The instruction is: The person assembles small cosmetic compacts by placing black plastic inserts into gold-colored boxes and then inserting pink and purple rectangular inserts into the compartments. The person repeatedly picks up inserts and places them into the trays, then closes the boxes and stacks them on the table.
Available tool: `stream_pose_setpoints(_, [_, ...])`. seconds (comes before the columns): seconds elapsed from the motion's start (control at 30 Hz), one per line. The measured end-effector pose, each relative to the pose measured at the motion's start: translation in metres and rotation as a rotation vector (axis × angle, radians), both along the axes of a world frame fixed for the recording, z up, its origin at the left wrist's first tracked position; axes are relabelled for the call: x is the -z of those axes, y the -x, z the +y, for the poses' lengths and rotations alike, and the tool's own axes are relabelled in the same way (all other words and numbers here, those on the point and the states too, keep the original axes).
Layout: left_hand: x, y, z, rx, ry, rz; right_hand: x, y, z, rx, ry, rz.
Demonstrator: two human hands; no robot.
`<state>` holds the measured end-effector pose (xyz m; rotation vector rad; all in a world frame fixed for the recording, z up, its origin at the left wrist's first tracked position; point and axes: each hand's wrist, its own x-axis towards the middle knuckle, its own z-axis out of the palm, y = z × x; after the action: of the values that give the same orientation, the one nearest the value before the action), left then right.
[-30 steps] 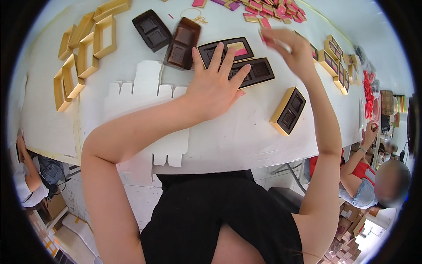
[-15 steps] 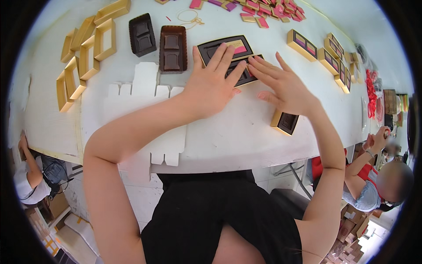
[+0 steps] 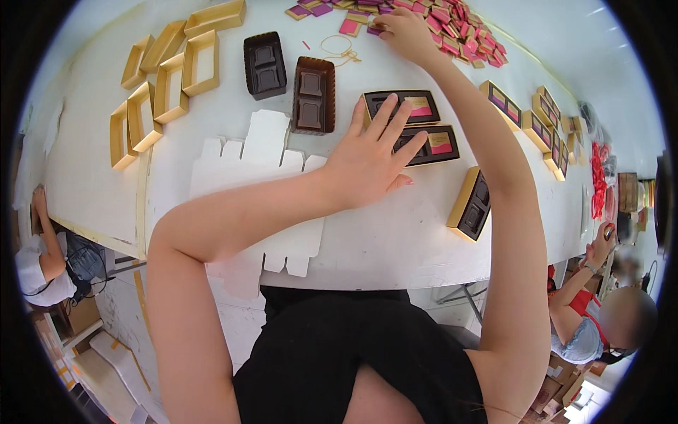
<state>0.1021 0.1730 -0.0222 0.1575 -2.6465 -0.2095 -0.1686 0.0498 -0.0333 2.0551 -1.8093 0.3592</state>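
Note:
My left hand (image 3: 367, 155) lies with its fingers spread over the left parts of two gold boxes, an upper box (image 3: 431, 106) and a lower box (image 3: 452, 131). Both hold dark two-part trays, and a pink-and-gold square shows in the right compartment of each. My right hand (image 3: 408, 35) reaches far across the table to the pile of small pink, purple and gold squares (image 3: 459, 32). Its fingers are bent together at the pile's near left edge; what they pinch is too small to make out. A third gold box (image 3: 466, 201) with a dark tray stands beside my right forearm.
Empty gold frames (image 3: 169, 88) stand at the left. Two loose dark trays, one black (image 3: 265, 65) and one brown (image 3: 314, 95), lie near white flat cardboard (image 3: 268, 141). Filled boxes (image 3: 540, 131) stand at the right. A person (image 3: 586, 311) is at the right, another (image 3: 46, 268) at the left.
My right hand has moved from the boxes up to the pile of squares, its fingers now bent. My left hand stays spread over the boxes. The view has shifted, uncovering the lower box's square.

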Motion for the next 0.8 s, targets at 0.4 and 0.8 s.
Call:
stream_pose_setpoints(0.4, [0.004,-0.004,0.011,-0.025,0.326,0.078,-0.049,-0.064,0.176,-0.398,-0.153,-0.330])
stream_pose_setpoints(0.8, [0.003,-0.004,0.005,-0.012,0.304,0.134,-0.094,-0.068,0.143,-0.295,-0.578,-0.287])
